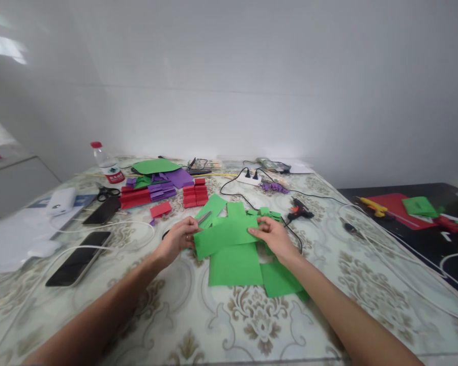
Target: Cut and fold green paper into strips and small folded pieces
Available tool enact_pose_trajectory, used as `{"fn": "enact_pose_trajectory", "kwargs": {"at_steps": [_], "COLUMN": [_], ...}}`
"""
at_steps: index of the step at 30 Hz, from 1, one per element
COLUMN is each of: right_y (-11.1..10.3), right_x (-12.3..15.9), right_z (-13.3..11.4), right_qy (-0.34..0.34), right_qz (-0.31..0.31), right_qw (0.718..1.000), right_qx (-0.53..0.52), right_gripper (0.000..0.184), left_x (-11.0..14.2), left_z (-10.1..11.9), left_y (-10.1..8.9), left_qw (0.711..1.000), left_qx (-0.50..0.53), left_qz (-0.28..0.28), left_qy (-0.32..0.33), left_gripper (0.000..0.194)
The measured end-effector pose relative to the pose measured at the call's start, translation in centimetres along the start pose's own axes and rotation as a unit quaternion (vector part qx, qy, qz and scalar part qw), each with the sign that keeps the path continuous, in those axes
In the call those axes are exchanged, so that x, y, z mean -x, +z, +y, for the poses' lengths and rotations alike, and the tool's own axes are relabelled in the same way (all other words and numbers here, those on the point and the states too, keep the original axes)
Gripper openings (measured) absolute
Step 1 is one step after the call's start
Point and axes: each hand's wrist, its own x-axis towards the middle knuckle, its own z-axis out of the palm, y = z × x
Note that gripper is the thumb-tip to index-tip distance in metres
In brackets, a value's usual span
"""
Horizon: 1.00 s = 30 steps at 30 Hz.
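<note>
A strip of green paper (pixel 225 235) is stretched between my two hands, above other green sheets. My left hand (pixel 179 239) pinches its left end, with a ring on one finger. Closed on the right end is my right hand (pixel 273 235), thumb in front. Below the strip lie a green paper sheet (pixel 234 269) and, partly under my right forearm, another green piece (pixel 280 278). Scissors (pixel 204 217) show behind my left hand, blade tip and part of the dark handle visible; I cannot tell whether that hand touches them. Small folded green pieces (pixel 269 213) sit beyond my right hand.
Red folded paper (pixel 195 193), purple strips (pixel 162 191) and a bottle (pixel 110 165) stand toward the back left. Two phones (pixel 79 258) lie at left among white cables. A glue gun (pixel 299 209) and a power strip (pixel 249 177) with black cords are at back right.
</note>
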Motion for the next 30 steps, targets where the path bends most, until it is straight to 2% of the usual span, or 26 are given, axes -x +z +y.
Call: {"fn": "enact_pose_trajectory", "kwargs": {"at_steps": [4, 7, 13, 18, 25, 30], "right_y": [0.8, 1.8, 3.7, 4.0, 4.1, 4.1], "right_x": [0.7, 1.6, 3.4, 3.9, 4.2, 4.3], "right_z": [-0.1, -0.3, -0.3, -0.1, -0.5, -0.5], "right_qy": [0.005, 0.013, 0.018, 0.023, 0.034, 0.033], "right_qz": [-0.056, -0.11, -0.181, -0.219, -0.254, -0.261], "right_qw": [0.998, 0.994, 0.983, 0.975, 0.966, 0.964], "right_qx": [-0.004, -0.01, -0.023, -0.029, -0.043, -0.04], "right_gripper": [0.061, 0.06, 0.057, 0.056, 0.056, 0.051], "left_x": [0.3, 0.6, 1.7, 2.0, 1.9, 1.8], "left_z": [0.0, -0.5, -2.0, -2.3, -2.3, -2.1], "left_y": [0.5, 1.0, 2.4, 2.7, 2.5, 2.7], "left_qw": [0.992, 0.983, 0.969, 0.953, 0.954, 0.956], "left_qx": [0.057, 0.071, 0.078, 0.065, 0.054, 0.007], "left_qz": [-0.072, -0.12, -0.181, -0.245, -0.249, -0.252], "left_qy": [-0.083, -0.123, -0.147, -0.163, -0.158, -0.151], "left_gripper": [0.043, 0.046, 0.046, 0.049, 0.047, 0.047]}}
